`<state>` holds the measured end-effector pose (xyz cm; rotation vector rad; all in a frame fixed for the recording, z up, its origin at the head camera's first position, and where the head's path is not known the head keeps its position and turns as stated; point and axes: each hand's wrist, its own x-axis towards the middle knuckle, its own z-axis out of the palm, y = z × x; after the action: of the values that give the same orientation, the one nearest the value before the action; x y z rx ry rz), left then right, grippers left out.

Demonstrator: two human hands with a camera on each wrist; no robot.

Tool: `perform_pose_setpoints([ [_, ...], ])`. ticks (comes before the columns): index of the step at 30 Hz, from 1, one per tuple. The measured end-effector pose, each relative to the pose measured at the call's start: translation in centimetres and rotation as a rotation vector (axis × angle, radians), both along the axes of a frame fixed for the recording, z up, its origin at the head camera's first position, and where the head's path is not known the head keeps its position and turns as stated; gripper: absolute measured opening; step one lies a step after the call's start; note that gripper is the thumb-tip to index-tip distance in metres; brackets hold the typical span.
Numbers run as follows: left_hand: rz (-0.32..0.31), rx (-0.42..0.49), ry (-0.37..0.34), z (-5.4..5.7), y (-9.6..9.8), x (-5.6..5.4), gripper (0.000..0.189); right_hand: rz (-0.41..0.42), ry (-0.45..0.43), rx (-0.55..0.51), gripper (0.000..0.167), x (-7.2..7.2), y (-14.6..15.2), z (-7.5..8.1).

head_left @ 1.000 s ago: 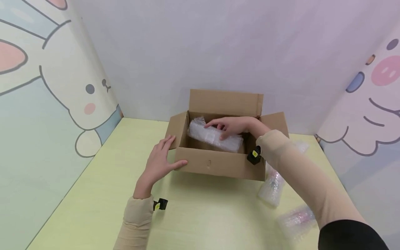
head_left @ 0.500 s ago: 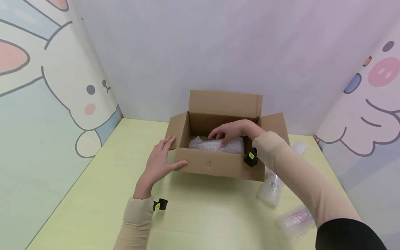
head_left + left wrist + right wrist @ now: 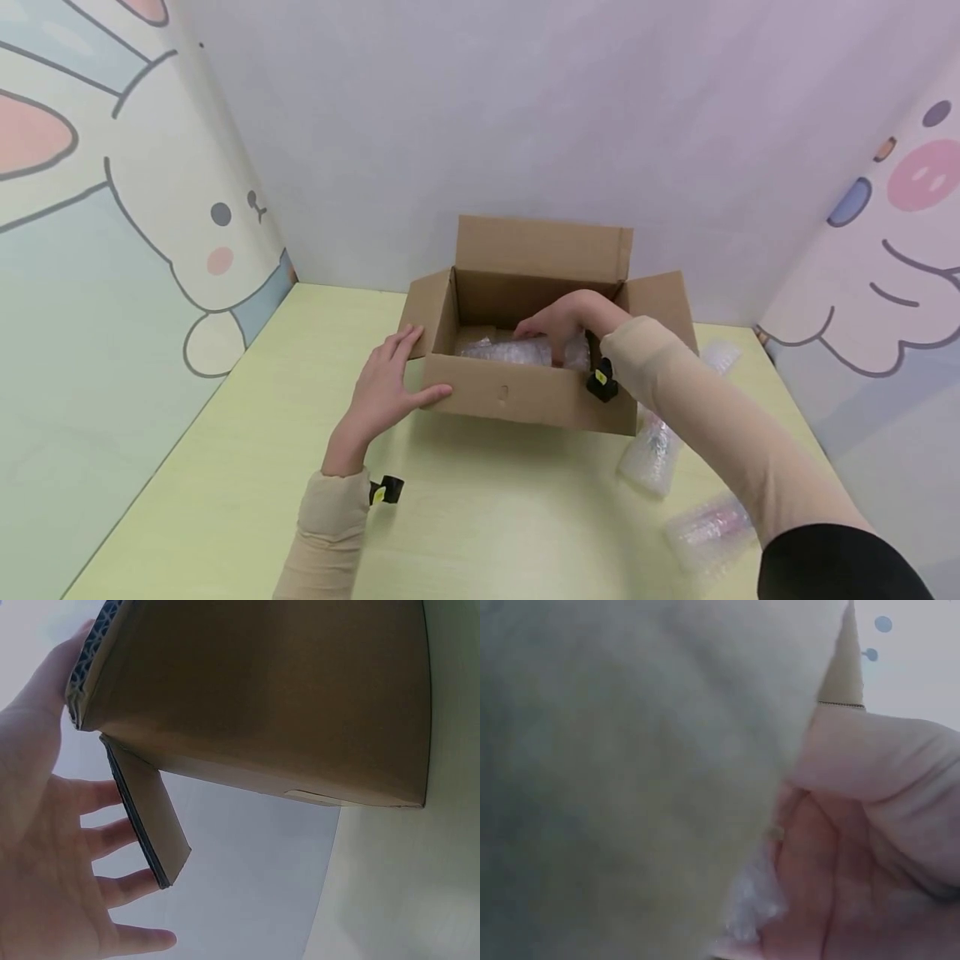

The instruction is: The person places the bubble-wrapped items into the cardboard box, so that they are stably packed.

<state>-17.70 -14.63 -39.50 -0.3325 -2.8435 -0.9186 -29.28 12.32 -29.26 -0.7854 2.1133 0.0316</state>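
An open cardboard box (image 3: 540, 396) stands on the pale yellow table. My left hand (image 3: 378, 385) rests against its near left corner, thumb on the front wall, straight fingers at the left flap (image 3: 424, 312); the left wrist view shows those fingers (image 3: 124, 889) spread behind the flap. Inside the box lies a bubble-wrapped package (image 3: 506, 352), whose contents I cannot make out. My right hand (image 3: 561, 323) reaches in and grips it near its right part, fingertips partly hidden. In the right wrist view a sleeve covers much of the scene, with a bit of bubble wrap (image 3: 756, 900) beside the palm.
Right of the box lie more bubble-wrapped packages, one (image 3: 651, 458) beside its front corner, another (image 3: 712, 527) nearer me, partly under the right sleeve (image 3: 720, 417). The back flap (image 3: 542, 246) stands up before the wall, and the right flap (image 3: 663, 304) spreads outward.
My right hand has lowered the bubble-wrapped package from a slant near the box's rim to the inside by the front wall, and now sits deeper. The left hand stays in place.
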Motion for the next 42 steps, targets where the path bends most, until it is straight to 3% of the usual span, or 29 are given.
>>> perform_pose_setpoints([
  [6,0.005,-0.001,-0.003,0.0,0.0,-0.1,0.100,0.010,0.027,0.010,0.079,0.0,-0.1,0.1],
  [15,0.008,-0.001,-0.004,-0.2,0.0,-0.1,0.100,-0.075,0.039,0.004,0.073,-0.4,0.3,0.1],
  [24,0.010,-0.008,-0.006,-0.1,0.2,-0.2,0.101,-0.204,-0.143,-0.046,0.074,-1.3,2.1,1.0],
  [30,0.004,-0.010,0.001,-0.3,0.4,-0.3,0.100,-0.266,-0.239,-0.152,0.066,-2.6,4.0,0.8],
  [34,0.000,-0.009,0.008,-0.2,0.4,0.1,0.102,-0.301,-0.261,-0.197,0.058,-3.1,4.7,0.3],
  [42,0.000,-0.030,0.051,-0.5,0.2,1.1,0.104,-0.282,-0.244,-0.218,0.054,-3.1,3.7,-0.7],
])
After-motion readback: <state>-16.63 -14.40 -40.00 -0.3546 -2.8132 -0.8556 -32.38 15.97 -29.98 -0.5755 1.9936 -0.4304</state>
